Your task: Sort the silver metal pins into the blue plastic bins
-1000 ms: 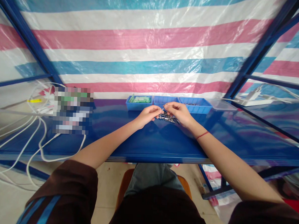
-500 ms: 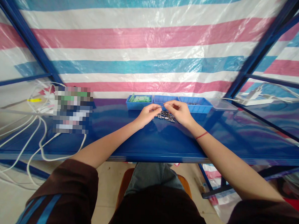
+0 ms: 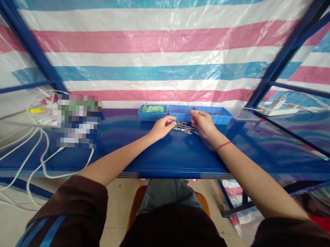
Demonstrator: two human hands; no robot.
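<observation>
Striped plastic sheet behind glossy blue surface. Three blue bins in row at surface's back. Right hand near middle bin, fingertips pinched together. Left hand beside pile, thumb and fingers slightly parted. Green packets in left bin. Pile of slim metal pieces on surface between hands. Thin pale piece, blurred, held in right fingertips.

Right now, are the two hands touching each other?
Apart. The head view shows a clear gap between left hand and right hand, metallic pieces visible there.
</observation>
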